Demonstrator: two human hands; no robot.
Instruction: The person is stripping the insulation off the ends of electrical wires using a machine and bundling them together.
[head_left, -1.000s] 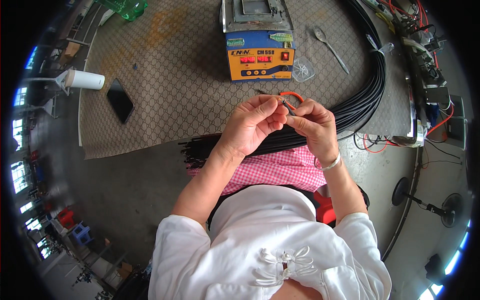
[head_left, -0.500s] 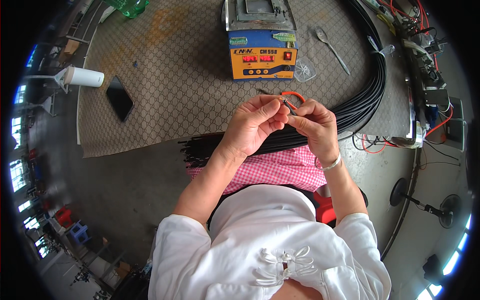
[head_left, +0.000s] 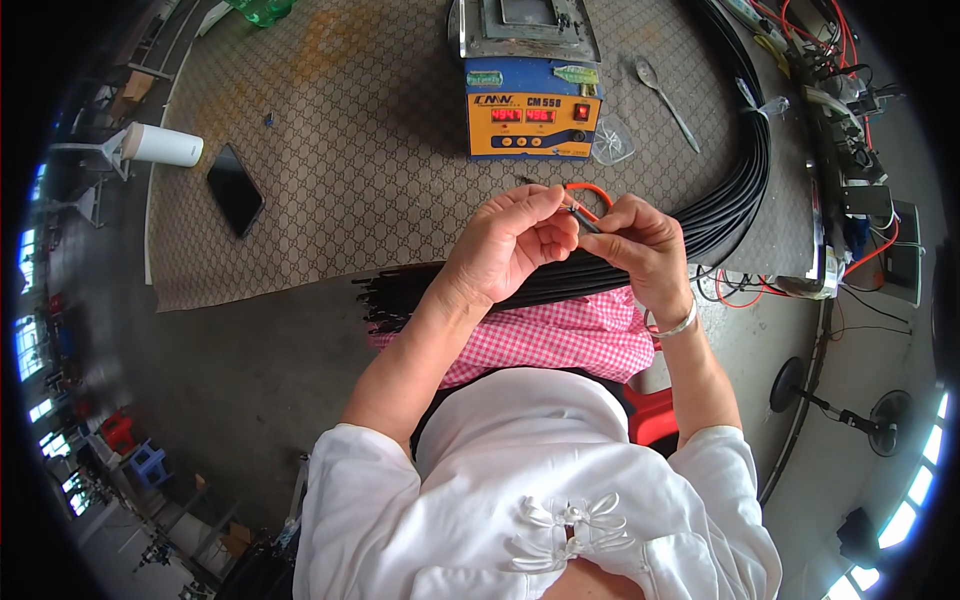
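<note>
A short length of black cable (head_left: 588,222) sticks out between my hands, its end pointing up and left. My right hand (head_left: 645,245) is closed around it, thumb and fingers pinching it. At the cable's tip, my left hand (head_left: 512,240) pinches fine wires with thumb and forefinger, its other fingers curled. An orange cord (head_left: 598,190) makes a loop just behind my fingertips. Below and behind my hands runs a thick bundle of black cables (head_left: 738,190), bending round the right of the table, its cut ends (head_left: 385,297) lying by the near edge.
A blue and orange box with red digital displays (head_left: 530,120) and a metal top, likely a solder pot, stands ahead. Beside it are a clear plastic dish (head_left: 613,140) and a spoon (head_left: 668,102). A phone (head_left: 237,190) and white cup (head_left: 163,145) are at left.
My right hand has shifted slightly right, and more of the black cable shows between my hands. My left hand keeps its pinch at the tip. The view has shifted a little.
</note>
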